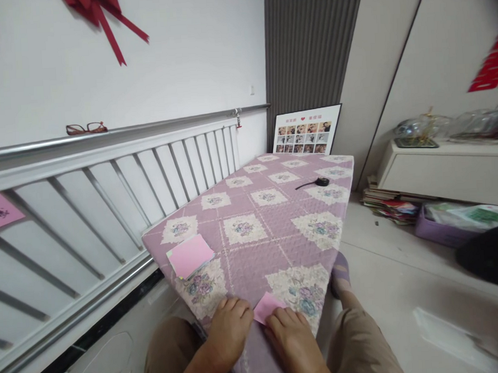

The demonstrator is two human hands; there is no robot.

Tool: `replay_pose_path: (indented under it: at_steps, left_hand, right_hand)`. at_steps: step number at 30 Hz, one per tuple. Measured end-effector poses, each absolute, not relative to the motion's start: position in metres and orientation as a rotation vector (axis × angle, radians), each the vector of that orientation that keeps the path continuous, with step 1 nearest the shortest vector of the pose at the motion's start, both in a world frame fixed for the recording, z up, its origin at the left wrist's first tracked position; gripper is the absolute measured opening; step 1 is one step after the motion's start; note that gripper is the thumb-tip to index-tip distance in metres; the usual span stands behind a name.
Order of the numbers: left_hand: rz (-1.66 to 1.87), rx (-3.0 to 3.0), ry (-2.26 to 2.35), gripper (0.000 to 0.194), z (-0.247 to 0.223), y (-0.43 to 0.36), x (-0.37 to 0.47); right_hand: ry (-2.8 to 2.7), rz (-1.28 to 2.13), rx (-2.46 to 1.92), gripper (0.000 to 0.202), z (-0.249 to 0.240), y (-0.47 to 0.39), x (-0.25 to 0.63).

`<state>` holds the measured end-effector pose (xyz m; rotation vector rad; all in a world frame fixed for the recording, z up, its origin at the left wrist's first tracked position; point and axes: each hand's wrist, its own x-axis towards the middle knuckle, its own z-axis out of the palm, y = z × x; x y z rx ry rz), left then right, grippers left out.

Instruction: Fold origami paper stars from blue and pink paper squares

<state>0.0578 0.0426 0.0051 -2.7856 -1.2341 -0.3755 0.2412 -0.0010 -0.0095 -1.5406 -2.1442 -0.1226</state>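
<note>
Over on the left, a pink stack of paper [191, 256] is lying on the cloth-covered desk [243, 195], likely staying handy there. The left hand [231, 324] is curling loosely beside the small pink paper [267, 307]; whether it's gripping anything, I can't tell. The right hand [292, 334] is bending its fingers over that paper's near edge, seemingly steadying it on the desk, its thumb hiding any pinch. Far right, a purple bin [437, 227] is holding clear, green-printed plastic.
</note>
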Motion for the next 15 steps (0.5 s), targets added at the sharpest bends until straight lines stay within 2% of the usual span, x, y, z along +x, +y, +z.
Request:
replay_pose_path:
  at_steps: [4,8,11,15]
  left_hand:
    - [-0.618,-2.788,-1.260,0.014,0.036,0.041,0.058]
    - [-1.171,-2.584,-1.332,0.024,0.064,0.041,0.048]
    - [-1.482,-2.400,-1.427,0.028,0.068,0.039,0.038]
    - [-1.452,-2.418,-1.579,0.026,0.043,0.025,0.038]
  right_hand:
    - [-2.083,0.009,-1.465,0.017,0.004,0.003,0.238]
    - [-1.756,0.572,-1.398,0.018,0.028,0.010,0.236]
    - [-1.358,1.065,-1.357,0.024,0.035,0.017,0.235]
    - [-0.954,1.451,-1.276,0.031,0.020,0.020,0.231]
